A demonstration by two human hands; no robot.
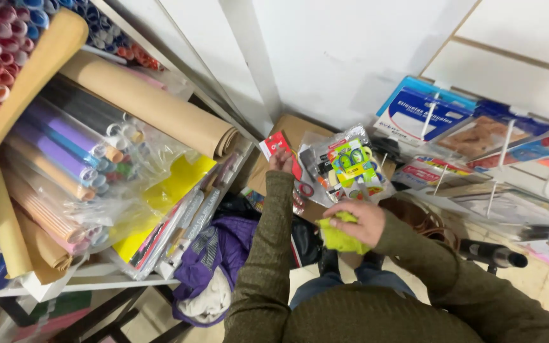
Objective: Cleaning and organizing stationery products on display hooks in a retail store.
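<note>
Crumpled yellow cloth (338, 238) below fanned scissor packets (325, 166) (clear, carded).

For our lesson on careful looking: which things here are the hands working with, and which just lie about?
In hand:
- left hand on clear plastic packs of scissors
- right hand gripping crumpled yellow cloth

Lying about:
- brown kraft paper roll
- purple jacket
- blue label packets on hooks
</note>
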